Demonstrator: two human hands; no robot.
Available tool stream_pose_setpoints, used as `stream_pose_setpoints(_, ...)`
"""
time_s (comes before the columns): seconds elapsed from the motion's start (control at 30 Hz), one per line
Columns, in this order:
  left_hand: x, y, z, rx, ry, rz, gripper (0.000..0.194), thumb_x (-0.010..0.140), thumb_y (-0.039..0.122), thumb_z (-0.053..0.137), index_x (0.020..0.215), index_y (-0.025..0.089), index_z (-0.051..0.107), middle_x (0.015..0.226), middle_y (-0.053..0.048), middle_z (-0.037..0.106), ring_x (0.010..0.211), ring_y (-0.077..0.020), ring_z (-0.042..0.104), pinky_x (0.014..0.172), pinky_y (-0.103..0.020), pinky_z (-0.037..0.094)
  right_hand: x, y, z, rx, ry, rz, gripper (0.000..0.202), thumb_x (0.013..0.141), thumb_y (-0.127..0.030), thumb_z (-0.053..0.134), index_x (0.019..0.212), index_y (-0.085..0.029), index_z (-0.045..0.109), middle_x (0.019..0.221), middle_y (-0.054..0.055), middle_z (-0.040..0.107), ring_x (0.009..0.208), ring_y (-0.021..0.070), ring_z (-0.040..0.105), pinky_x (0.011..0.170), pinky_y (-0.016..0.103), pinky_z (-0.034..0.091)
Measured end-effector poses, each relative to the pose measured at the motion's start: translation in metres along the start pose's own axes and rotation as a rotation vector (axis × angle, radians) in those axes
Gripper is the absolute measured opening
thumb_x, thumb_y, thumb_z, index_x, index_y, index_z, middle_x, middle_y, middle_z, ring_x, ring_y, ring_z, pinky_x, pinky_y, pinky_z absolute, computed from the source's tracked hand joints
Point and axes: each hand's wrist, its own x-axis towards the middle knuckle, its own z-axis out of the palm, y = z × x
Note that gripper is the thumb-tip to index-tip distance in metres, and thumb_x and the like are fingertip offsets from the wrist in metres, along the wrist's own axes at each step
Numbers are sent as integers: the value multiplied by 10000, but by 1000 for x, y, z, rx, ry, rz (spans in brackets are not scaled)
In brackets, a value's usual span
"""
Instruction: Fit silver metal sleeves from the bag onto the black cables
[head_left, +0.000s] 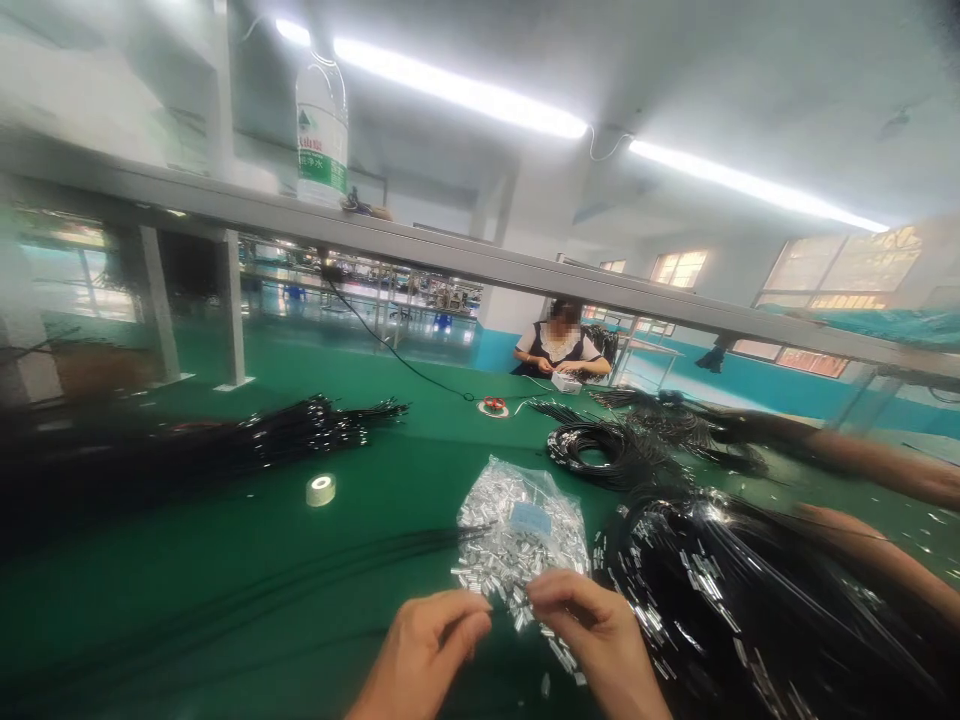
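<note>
My left hand (431, 645) is low in the middle of the head view, its thumb and forefinger curled close together. Anything between those fingertips is too small to make out. Just to its right, my right hand (596, 635) has its fingers bent in a pinch at the near edge of a pile of small silvery metal sleeves (491, 575); what it holds is hidden. The sleeves spill out of a clear plastic bag (559, 490) with a pale blue label. Thin black cables (405, 543) run from the left up to the bag, blurred.
Coiled black cables with metal ends (697, 580) crowd the right, beside another person's arms (885, 550). A cable bundle (300, 435) and a tape roll (321, 489) lie left. A co-worker (562, 345) sits across the green table. Overhead, a shelf holds a water bottle (322, 130).
</note>
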Motion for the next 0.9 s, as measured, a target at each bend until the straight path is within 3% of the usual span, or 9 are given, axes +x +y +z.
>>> stream_pose_setpoints(0.13, -3, -1, -2, 7, -31, 3, 237, 913, 299, 488, 844, 221, 701, 684, 29, 621, 648, -134, 557, 617, -178, 382, -2, 0, 7, -23, -77, 78, 15, 687, -254, 732, 697, -252, 743, 738, 1, 724, 752, 189, 644, 698, 239, 477)
stream_pose_setpoints(0.23, -5, -4, -2, -24, -47, -20, 170, 883, 251, 525, 970, 246, 671, 749, 40, 664, 694, -136, 585, 663, -168, 398, -4, -1, 11, -87, -71, 63, 47, 717, -269, 698, 740, -239, 724, 743, -1, 719, 743, 188, 646, 689, 245, 480)
stream_pose_setpoints(0.4, -3, -7, -1, -66, -165, -40, 292, 797, 137, 554, 1043, 241, 673, 653, 60, 619, 579, -111, 513, 597, -163, 378, -9, -3, 20, -364, -191, -158, 101, 754, -139, 633, 772, -217, 694, 748, -8, 717, 724, 158, 645, 688, 226, 459)
stream_pose_setpoints(0.47, -2, -7, -1, -108, -194, -75, 321, 772, 127, 552, 1046, 225, 686, 568, 70, 557, 491, -100, 441, 529, -169, 356, -9, -2, 23, -393, -173, -206, 131, 746, -104, 636, 764, -220, 693, 731, -19, 715, 704, 145, 643, 674, 213, 451)
stream_pose_setpoints(0.53, -1, -6, -1, -136, -172, -113, 350, 744, 124, 562, 1053, 223, 697, 566, 65, 561, 500, -108, 446, 527, -174, 361, -8, -3, 22, -388, -139, -216, 145, 738, -98, 655, 780, -231, 695, 765, -22, 717, 741, 147, 648, 703, 209, 457)
stream_pose_setpoints(0.67, -1, 2, -2, -104, -106, -147, 368, 662, 106, 619, 987, 236, 733, 785, 20, 692, 686, -157, 547, 627, -196, 395, -5, -5, 13, -376, -168, -231, 91, 813, -191, 629, 790, -245, 698, 802, -11, 718, 782, 167, 656, 721, 220, 478)
stream_pose_setpoints(0.8, 1, 12, 1, -14, -90, -73, 191, 825, 248, 559, 842, 214, 747, 720, 5, 651, 673, -160, 533, 596, -213, 358, -7, -2, 14, -401, -130, -254, 116, 859, -225, 568, 811, -252, 670, 781, -14, 701, 748, 170, 645, 694, 232, 465)
stream_pose_setpoints(0.9, 6, 18, 5, 17, -47, -26, 357, 909, 359, 482, 675, 181, 685, 682, 3, 574, 688, -159, 527, 619, -221, 352, -11, 2, 19, -383, -5, -261, 131, 870, -237, 525, 768, -245, 607, 730, -23, 637, 703, 163, 600, 667, 237, 435)
